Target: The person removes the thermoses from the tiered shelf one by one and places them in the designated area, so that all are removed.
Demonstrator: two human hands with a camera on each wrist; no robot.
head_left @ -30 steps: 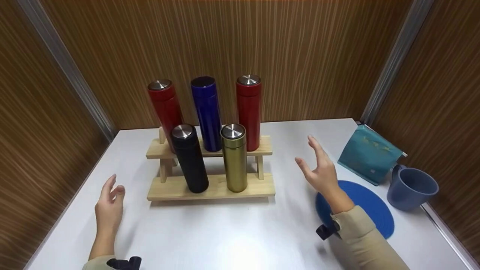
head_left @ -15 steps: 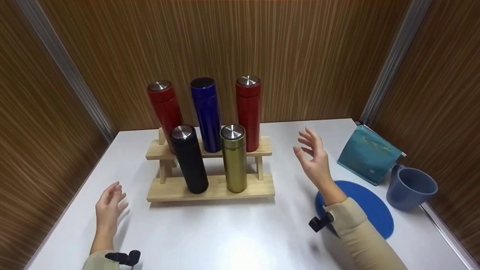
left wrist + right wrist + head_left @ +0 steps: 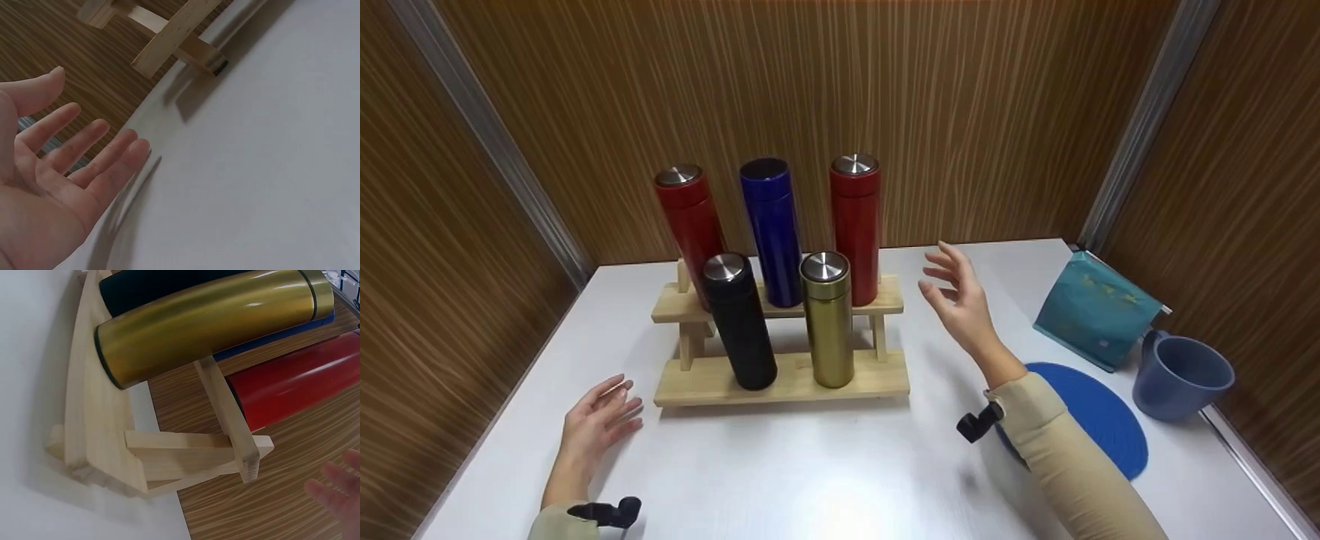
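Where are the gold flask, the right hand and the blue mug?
gold flask [image 3: 828, 330]: head view, middle of its body.
right hand [image 3: 960, 304]: head view, middle of the hand.
blue mug [image 3: 1177, 386]: head view, outer wall below the rim.

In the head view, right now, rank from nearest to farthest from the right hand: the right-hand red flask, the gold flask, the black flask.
From the right hand:
1. Right-hand red flask, upper shelf's right end.
2. Gold flask, lower shelf, right.
3. Black flask, lower shelf, left.
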